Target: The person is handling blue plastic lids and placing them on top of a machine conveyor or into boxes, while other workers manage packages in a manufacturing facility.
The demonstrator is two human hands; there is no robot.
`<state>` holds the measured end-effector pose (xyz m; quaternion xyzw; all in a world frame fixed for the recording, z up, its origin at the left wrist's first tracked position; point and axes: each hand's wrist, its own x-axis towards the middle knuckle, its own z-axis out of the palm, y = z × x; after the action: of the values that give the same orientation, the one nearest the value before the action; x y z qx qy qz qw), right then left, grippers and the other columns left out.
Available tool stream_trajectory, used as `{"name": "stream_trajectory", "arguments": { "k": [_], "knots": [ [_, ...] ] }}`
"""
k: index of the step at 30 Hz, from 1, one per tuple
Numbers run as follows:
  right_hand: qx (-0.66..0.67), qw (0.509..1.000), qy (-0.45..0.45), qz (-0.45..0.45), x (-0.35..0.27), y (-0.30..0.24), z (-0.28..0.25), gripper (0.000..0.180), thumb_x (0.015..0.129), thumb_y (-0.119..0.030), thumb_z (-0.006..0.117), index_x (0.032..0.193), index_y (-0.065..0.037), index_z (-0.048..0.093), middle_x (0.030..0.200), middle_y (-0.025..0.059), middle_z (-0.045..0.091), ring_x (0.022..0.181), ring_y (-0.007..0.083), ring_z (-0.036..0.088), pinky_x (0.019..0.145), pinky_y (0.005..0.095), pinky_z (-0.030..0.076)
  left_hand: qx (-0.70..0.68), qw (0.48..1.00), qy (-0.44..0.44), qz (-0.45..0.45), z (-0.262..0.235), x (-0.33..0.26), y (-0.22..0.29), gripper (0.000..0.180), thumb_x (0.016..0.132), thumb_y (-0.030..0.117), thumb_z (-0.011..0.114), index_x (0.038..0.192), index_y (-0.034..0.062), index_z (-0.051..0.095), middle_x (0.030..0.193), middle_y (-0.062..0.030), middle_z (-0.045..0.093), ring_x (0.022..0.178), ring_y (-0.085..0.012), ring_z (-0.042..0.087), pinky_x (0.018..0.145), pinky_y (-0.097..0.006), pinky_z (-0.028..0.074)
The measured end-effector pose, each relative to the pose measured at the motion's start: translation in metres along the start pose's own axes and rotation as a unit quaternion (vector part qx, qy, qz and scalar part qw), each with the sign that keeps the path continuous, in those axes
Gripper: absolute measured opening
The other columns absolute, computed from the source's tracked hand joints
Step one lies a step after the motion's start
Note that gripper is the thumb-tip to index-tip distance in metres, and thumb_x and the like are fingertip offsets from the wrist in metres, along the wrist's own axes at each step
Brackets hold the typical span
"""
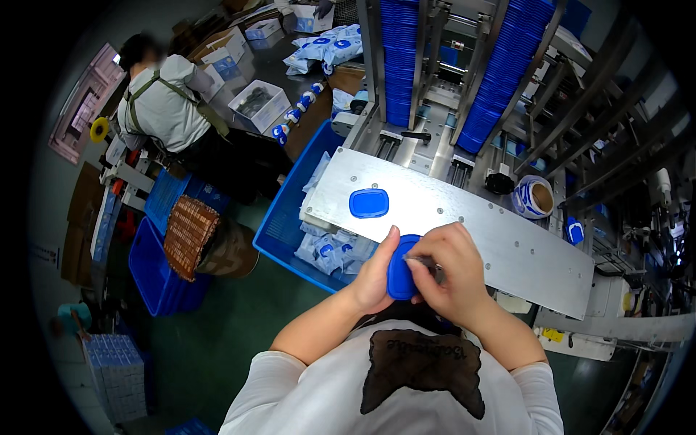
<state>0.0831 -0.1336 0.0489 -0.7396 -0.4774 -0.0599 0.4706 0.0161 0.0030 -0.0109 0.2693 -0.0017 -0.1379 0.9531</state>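
My left hand [375,274] and my right hand [449,272] meet close to my chest around a blue rounded plastic lid [400,275]. The left hand grips its left edge, thumb up along the side. My right hand's fingers press on its right side and pinch a small thin object I cannot make out. A second blue lid [368,203] lies flat on the grey metal plate [500,239] just beyond my hands.
Two slanted chutes stacked with blue lids [399,58] rise behind the plate. A label roll [533,197] sits at the right. A blue crate [286,225] with white-and-blue packets stands left of the plate. Another person [163,105] works at the far left among boxes and blue bins.
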Motion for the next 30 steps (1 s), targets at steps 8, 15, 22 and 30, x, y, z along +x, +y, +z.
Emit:
{"name": "stream_trajectory", "arguments": {
  "k": [8,15,22,30],
  "knots": [
    [-0.035,0.998,-0.005,-0.043,0.001,0.001,0.003,0.019,0.068,-0.006,0.069,0.085,-0.008,0.062,0.084,0.0044,0.056,0.076,0.0243,0.054,0.061,0.0322,0.047,0.001,1.0,0.01,0.024,0.005,-0.002,0.001,0.062,0.097,0.053,0.019,0.121,0.0042,0.049,0.111,-0.0116,0.057,0.104,-0.0199,0.057,0.086,-0.033,0.048],
    [-0.062,0.996,-0.007,-0.066,0.001,-0.002,0.007,0.018,0.068,-0.006,0.069,0.085,-0.008,0.062,0.081,0.005,0.057,0.075,0.0246,0.054,0.061,0.0325,0.046,0.027,0.985,0.168,0.03,0.03,0.003,0.001,0.064,0.097,0.055,0.019,0.118,0.0046,0.051,0.105,-0.0115,0.059,0.095,-0.02,0.059,0.072,-0.03,0.051],
    [-0.027,0.999,-0.006,-0.03,0.002,0.002,0.0,0.017,0.068,-0.006,0.069,0.084,-0.008,0.062,0.085,0.0035,0.057,0.076,0.0234,0.054,0.06,0.0315,0.047,0.025,0.999,0.038,-0.009,0.017,-0.004,0.003,0.062,0.096,0.056,0.015,0.113,0.0079,0.051,0.093,-0.0085,0.058,0.078,-0.0175,0.058,0.058,-0.029,0.048],
    [0.086,0.991,0.026,0.096,-0.002,0.001,-0.001,0.018,0.067,-0.004,0.07,0.084,-0.007,0.063,0.085,0.0059,0.057,0.075,0.0242,0.054,0.062,0.0321,0.045,-0.066,0.997,-0.051,-0.01,0.005,-0.005,0.0,0.06,0.097,0.053,0.02,0.124,0.0064,0.047,0.107,-0.0101,0.058,0.094,-0.0194,0.06,0.067,-0.03,0.051]
  ]
}}
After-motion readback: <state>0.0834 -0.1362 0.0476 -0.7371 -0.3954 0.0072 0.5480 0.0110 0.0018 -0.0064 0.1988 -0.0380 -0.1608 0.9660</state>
